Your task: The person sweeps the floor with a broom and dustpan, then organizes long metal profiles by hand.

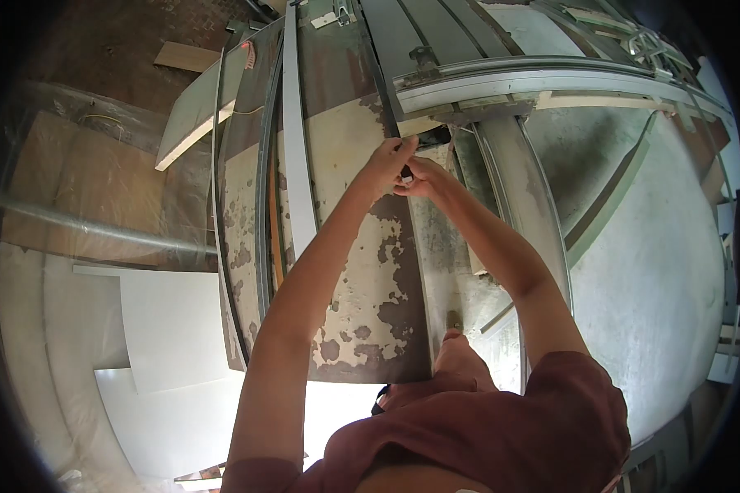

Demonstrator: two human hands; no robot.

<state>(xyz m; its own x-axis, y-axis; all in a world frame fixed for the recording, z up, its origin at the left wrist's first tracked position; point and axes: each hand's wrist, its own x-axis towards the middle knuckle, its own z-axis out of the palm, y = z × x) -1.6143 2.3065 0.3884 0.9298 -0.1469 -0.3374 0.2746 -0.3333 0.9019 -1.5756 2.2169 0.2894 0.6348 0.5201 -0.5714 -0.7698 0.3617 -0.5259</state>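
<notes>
Both of my hands meet over the far right edge of a worn worktable (358, 279), whose pale coating has flaked to brown patches. My left hand (386, 167) is closed, fingers bent towards the other hand. My right hand (422, 177) is closed too, its fingertips against the left ones. Between them shows a small dark object (406, 173) with a light end, mostly covered by the fingers; its kind is too small to make out. Just beyond the hands lies a dark gap in the machine beside the table edge.
A long white metal strip (297, 131) runs along the table to my left. A silver rail (534, 80) crosses at the upper right, and a curved metal track (530, 177) runs down my right side. White sheets (173, 329) lie at lower left; a board (197, 107) leans at upper left.
</notes>
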